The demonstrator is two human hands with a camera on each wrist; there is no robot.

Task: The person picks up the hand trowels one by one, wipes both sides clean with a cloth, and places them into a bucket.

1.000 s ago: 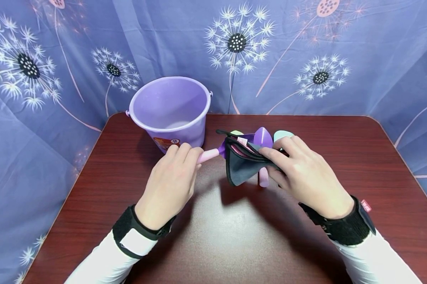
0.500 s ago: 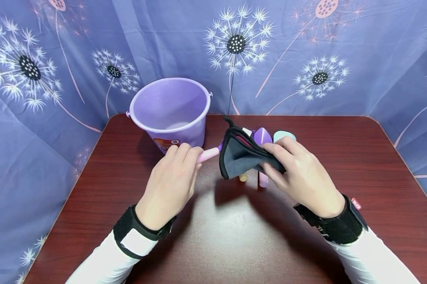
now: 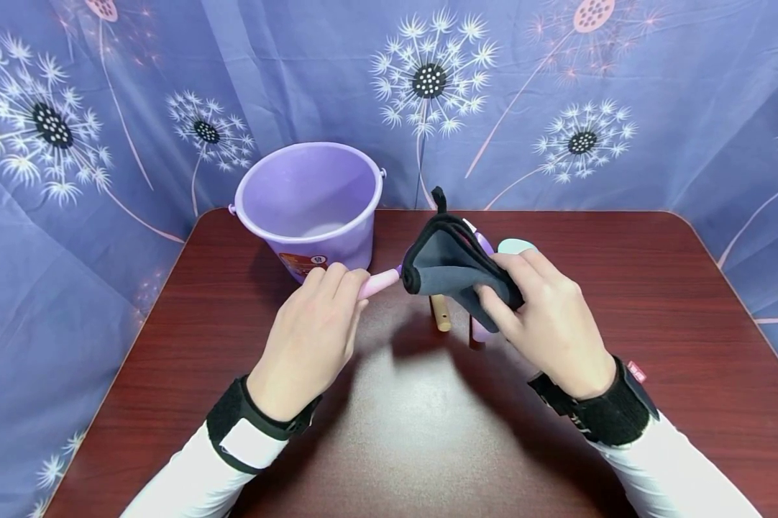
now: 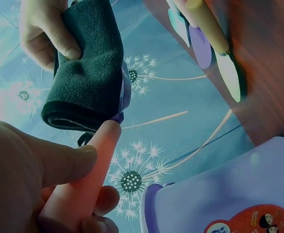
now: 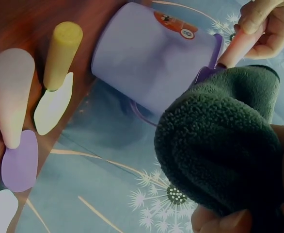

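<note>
My left hand (image 3: 308, 331) grips the pink handle of a toy shovel (image 3: 380, 283), held over the table. The shovel's purple blade is mostly hidden behind a folded dark grey cloth (image 3: 450, 279) with black edging. With thumb and fingers, my right hand (image 3: 554, 324) holds this cloth against the blade. In the left wrist view, a strip of the purple blade (image 4: 126, 91) shows along the cloth's side. Fuzzy cloth fills much of the right wrist view, where the bent fingers (image 5: 224, 223) appear below it.
A purple bucket (image 3: 357, 248) stands at the back left of the brown table (image 3: 622, 288). Beyond the cloth lie a tool with a yellow handle (image 5: 63, 56) and pale green blade, a purple-bladed shovel (image 5: 20, 162) with a pink handle, and a mint-coloured tool (image 3: 515, 246).
My right hand has shifted slightly nearer, and the cloth has turned and lifted around the blade, its loop now pointing up. More of the yellow handle shows. The left hand stays put.
</note>
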